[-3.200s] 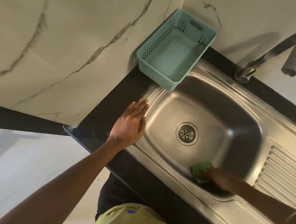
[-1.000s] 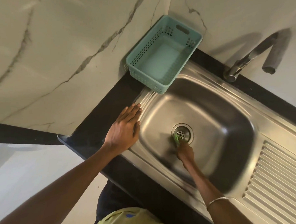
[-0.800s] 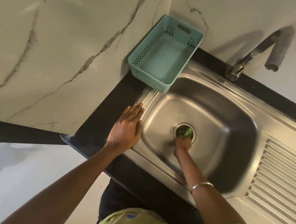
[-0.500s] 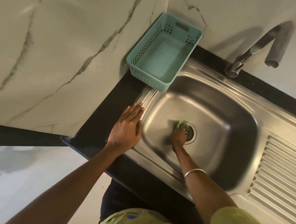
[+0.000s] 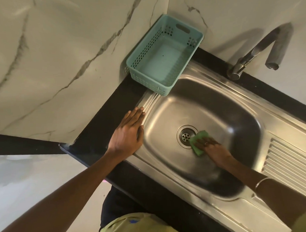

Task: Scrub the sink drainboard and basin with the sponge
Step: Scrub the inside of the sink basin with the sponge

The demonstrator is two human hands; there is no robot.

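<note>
On the basin (image 5: 227,116) floor, just beside the drain (image 5: 186,136), the right hand (image 5: 212,148) is pressing the green sponge (image 5: 199,140) with extended fingers; the left hand (image 5: 127,134) is resting flat, fingers straight, on the sink rim (image 5: 149,100).

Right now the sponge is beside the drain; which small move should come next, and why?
Probably slide the green sponge right, away from the drain, along the basin floor: the right hand presses it flat there, and the ribbed drainboard lies that way.
</note>
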